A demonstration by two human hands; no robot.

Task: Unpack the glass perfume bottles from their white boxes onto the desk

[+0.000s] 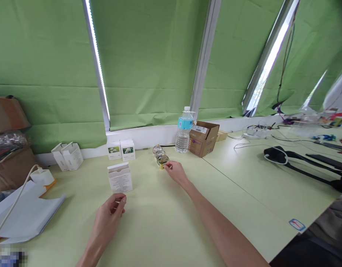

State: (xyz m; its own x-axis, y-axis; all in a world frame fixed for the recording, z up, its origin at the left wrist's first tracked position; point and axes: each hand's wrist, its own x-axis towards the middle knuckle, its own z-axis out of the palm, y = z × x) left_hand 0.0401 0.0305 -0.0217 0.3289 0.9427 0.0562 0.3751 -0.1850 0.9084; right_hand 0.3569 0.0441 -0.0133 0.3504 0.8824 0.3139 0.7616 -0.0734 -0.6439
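Right hand (175, 173): out over the worktop (156, 222), fingers (167, 167) narrow and pinched on the nearest round glass piece (162, 159), at its gold fitting.
Left hand (108, 217): low and nearer the body, fingers (121, 200) curled close together, nothing visible between them; a small held item cannot be ruled out. Just beside the open white carton (120, 180).
Glass pieces: three in all, gold-trimmed, in a tight line running back from the right hand; exact kind unclear. Far one (157, 149) close to the wall.
Open white carton: upright, flap raised, contents hidden, well apart from the glass pieces.
Progress so far: all three glass pieces out in the open, one in hand, none in a carton.
Other boxes: two flower-printed white boxes (120, 150) against the wall, two open white cartons (67, 156) further left.
Rest: plastic water bottle (184, 133), cardboard box (203, 139), green blinds (48, 48), power strip (255, 134).
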